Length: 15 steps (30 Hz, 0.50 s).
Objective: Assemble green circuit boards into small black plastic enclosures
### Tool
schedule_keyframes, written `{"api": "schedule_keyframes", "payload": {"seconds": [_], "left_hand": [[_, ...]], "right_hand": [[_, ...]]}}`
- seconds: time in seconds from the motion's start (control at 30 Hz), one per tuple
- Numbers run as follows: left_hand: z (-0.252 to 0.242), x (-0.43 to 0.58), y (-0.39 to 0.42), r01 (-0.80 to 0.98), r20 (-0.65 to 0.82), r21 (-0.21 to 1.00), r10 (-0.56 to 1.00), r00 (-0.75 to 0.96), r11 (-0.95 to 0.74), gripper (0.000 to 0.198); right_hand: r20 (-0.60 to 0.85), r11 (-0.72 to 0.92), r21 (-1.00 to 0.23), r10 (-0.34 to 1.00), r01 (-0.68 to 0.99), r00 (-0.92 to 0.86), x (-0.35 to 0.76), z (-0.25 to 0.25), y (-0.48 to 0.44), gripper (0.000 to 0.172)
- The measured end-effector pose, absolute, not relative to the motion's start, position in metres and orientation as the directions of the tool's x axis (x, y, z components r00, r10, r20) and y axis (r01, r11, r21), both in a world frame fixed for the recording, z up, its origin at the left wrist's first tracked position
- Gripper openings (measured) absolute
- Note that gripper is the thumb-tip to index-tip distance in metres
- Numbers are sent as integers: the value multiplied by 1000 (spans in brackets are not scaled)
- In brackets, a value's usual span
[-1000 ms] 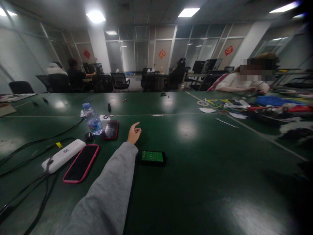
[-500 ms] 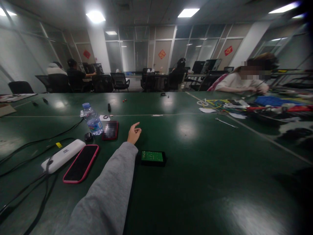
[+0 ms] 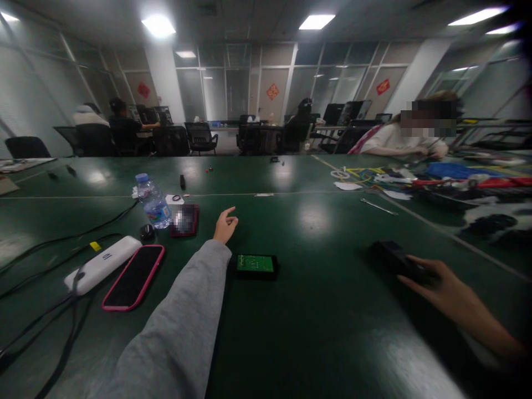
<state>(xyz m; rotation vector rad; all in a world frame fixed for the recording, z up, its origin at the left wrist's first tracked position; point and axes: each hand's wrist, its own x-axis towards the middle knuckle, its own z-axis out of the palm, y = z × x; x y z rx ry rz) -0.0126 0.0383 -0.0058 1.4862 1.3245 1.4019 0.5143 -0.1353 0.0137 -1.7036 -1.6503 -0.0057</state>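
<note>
My left hand [image 3: 225, 224], at the end of a grey sleeve, hovers or rests over the green table with its index finger stretched forward. The other fingers curl loosely, and nothing shows in them. Just right of that sleeve lies a small black device [image 3: 256, 266] with a green circuit board on its top. From the right edge my right hand [image 3: 451, 288] reaches in, thumb and fingers closed around the near end of a black, elongated block-like object [image 3: 399, 260]. Motion blurs this object, so its exact kind is unclear.
Left of my arm are a pink-cased phone [image 3: 133, 277], a white power bank [image 3: 103, 265] with black cables, a water bottle [image 3: 153, 202] and a dark red-edged item [image 3: 185, 220]. A wrench [image 3: 379, 207] and tangled cables [image 3: 361, 176] lie right. Across the table sits a person [image 3: 386, 138].
My right hand has come into view from the right, bringing the black block-like object. My left hand keeps its pose; the whole view has shifted slightly.
</note>
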Motion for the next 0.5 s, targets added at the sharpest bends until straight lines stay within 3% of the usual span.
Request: {"api": "schedule_keyframes", "payload": {"seconds": [0.07,0.2,0.33,0.5], "left_hand": [[-4,-13,37,228,262,944,961,-91,-236,48],[-4,-13,37,248,278,935,958,-69,-253,44],[-10,-13,42,285,285,919,958,-8,-271,39],[-16,-12,45,381,328,873,945,1,-304,36]], "right_hand": [[385,193,-519,923,833,26,477,6,-99,63],[402,410,-538,893,737,-203,364,9,-39,54],[491,541,-538,824,647,-282,264,8,3,48],[493,611,-468,780,638,-385,204,-4,20,59]]}}
